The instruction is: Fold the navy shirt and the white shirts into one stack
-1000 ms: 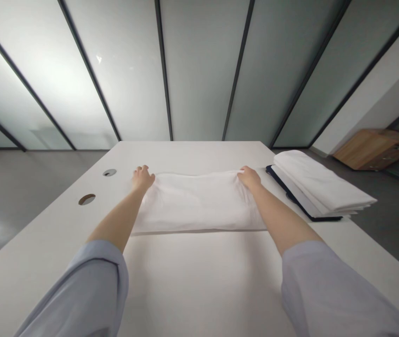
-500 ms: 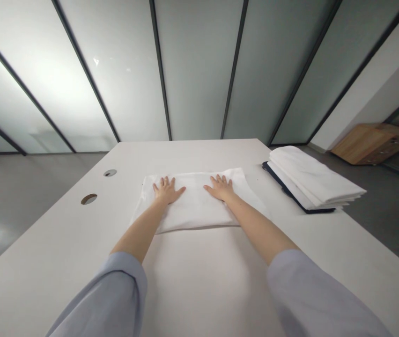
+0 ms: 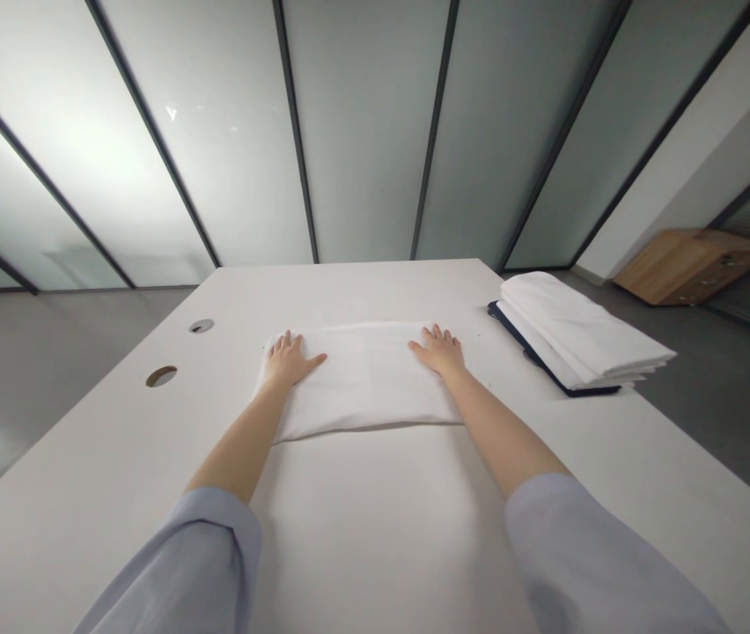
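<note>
A white folded cloth (image 3: 363, 379) lies flat on the white table (image 3: 375, 519) in front of me. On its far left part rests my left hand (image 3: 289, 359), palm down, thumb stretched inward. My right hand (image 3: 439, 350) lies on the far right part of the cloth, its fingers spread as well. Both hands are open and grip nothing. The cloth's near edge shows a thin shadow line, and its right side is partly hidden by my forearm.
At the table's right edge sits a stack of folded white cloths (image 3: 573, 326) on a dark navy item (image 3: 533, 357). Two round holes, one of them an open cable hole (image 3: 162, 377), are on the left. A wooden cabinet (image 3: 692, 264) and frosted glass wall (image 3: 362, 132) stand beyond.
My hands have slid apart over the cloth, the left one leftward and the right one rightward, toward its sides. The whole view has shifted slightly.
</note>
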Demonstrator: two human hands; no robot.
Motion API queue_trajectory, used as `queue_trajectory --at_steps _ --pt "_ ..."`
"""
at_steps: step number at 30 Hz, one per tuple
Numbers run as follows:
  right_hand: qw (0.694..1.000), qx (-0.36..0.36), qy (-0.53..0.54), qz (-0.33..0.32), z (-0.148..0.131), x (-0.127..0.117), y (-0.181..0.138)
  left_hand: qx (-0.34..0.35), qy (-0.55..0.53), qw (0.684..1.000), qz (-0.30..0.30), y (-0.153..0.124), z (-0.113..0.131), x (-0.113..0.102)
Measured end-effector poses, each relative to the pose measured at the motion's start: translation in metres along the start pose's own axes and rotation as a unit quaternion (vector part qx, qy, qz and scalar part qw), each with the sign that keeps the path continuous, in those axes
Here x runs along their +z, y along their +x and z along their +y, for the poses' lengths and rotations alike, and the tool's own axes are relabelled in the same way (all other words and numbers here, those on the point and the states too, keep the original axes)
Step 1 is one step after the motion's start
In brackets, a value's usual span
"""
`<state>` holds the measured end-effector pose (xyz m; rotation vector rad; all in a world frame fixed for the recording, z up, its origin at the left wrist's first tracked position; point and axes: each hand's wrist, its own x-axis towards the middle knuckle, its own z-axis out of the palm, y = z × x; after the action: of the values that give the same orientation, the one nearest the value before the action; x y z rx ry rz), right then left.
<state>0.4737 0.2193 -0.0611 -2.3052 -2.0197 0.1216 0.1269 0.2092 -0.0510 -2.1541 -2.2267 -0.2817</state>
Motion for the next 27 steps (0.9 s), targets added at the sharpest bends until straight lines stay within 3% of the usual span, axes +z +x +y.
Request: queue_trajectory --at_steps 4,7,13,16,21,24,27 --pt "0.999 -0.007 0.005 0.037 -0.001 -0.001 -0.007 0.051 -0.019 0.997 0.058 -0.003 0.0 0.001" --pt "0.997 -0.016 0.003 0.08 0.0 -0.003 -0.011 0.083 -0.02 0.996 0.025 -0.004 0.0 -0.002" --pt "0.992 -0.048 -0.021 0.115 -0.013 -0.015 -0.018 0.072 0.065 0.993 -0.068 -0.008 0.019 -0.026" --pt "0.993 -0.083 -0.022 0.078 -0.038 -0.025 -0.032 0.077 0.07 0.99 -0.093 -0.022 0.046 -0.038" --pt "0.986 -0.156 0.016 -0.058 -0.079 -0.026 -0.077 0.119 0.015 0.982 -0.147 -0.067 0.094 -0.037" --pt "0.987 -0.148 0.013 -0.069 -0.086 -0.013 -0.094 0.104 0.027 0.984 -0.144 -0.085 0.107 -0.026" --pt "0.987 -0.139 0.018 -0.074 -0.085 -0.004 -0.089 0.078 0.036 0.986 -0.143 -0.08 0.11 -0.013"
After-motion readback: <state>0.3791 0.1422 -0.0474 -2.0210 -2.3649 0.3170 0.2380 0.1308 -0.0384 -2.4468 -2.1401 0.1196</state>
